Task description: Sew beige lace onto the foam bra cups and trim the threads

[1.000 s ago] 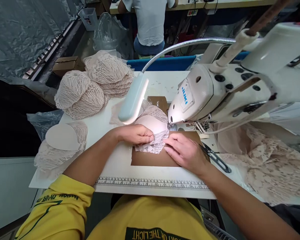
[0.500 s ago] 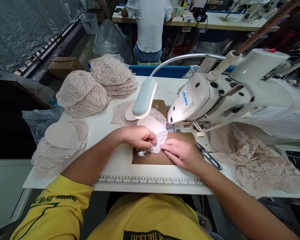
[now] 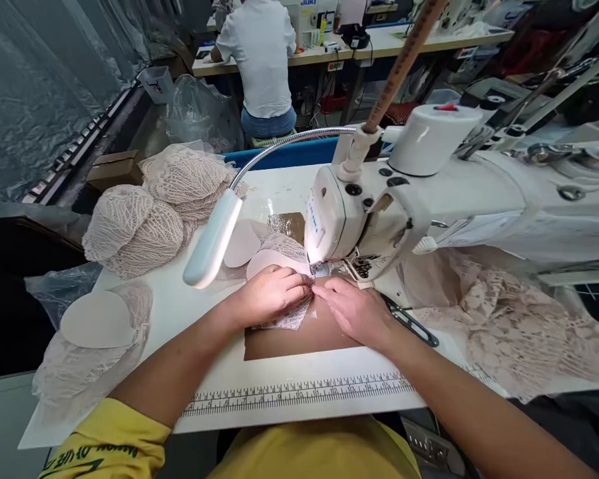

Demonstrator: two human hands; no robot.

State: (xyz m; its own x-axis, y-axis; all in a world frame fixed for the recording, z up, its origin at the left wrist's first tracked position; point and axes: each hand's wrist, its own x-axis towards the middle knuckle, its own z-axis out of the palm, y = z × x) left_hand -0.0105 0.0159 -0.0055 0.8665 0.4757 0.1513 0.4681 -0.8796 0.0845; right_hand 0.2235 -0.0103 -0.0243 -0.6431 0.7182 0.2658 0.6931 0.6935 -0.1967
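Observation:
At the needle of the white sewing machine [image 3: 329, 213] lies a pale lace piece [image 3: 293, 317] with a smooth rounded cup pad [image 3: 269, 260] on it. My left hand [image 3: 274, 293] rests over the lace with bent fingers, its fingertips closed on the edge just in front of the needle. My right hand [image 3: 357, 309] meets it from the other side, thumb and fingers pinching the same edge. Both hands are above a brown sheet [image 3: 299, 342] on the tabletop. The lace right under the fingertips is hidden.
Thread snips [image 3: 413, 324] lie beside my right wrist. Heaped lace [image 3: 529, 326] is at right; lace stacks [image 3: 134, 226] and another cup pad [image 3: 98, 319] are at left. A lamp [image 3: 213, 238] hangs over the table. A ruler strip [image 3: 299, 394] runs along the front. A person [image 3: 262, 60] sits beyond.
My view has shifted and turned toward the right. My hands have come together at the needle, the left one now over the lace, and the lace's lower end has swung left.

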